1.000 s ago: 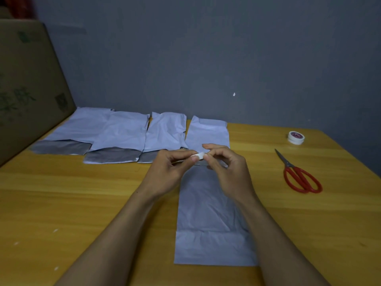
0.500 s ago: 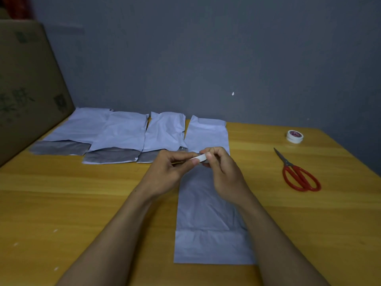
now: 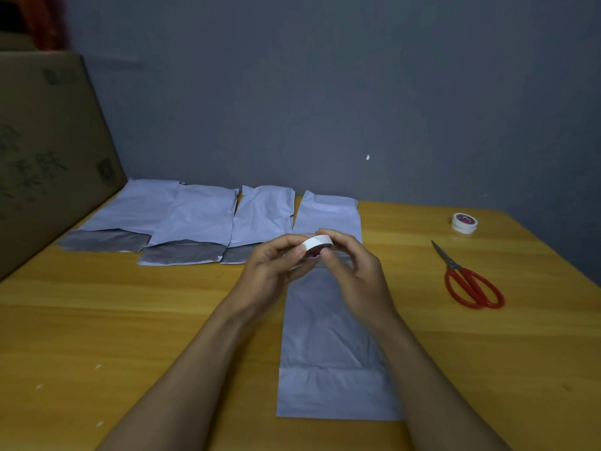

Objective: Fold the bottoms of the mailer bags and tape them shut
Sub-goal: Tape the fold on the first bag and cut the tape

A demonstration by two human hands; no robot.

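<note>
In the head view, the left hand (image 3: 276, 266) and the right hand (image 3: 356, 275) both pinched the little tape roll (image 3: 317, 244) between fingers and thumb, one on each side. They held it just above the far end of the mailer bag (image 3: 327, 333). The bag lay long-ways, pointing at the person, so its folded bottom (image 3: 331, 393) sat at the near end, closer to the body than the roll.

Packing table (image 3: 130, 320): mailers (image 3: 195, 216), tape (image 3: 317, 243), carton (image 3: 48, 151)
</note>
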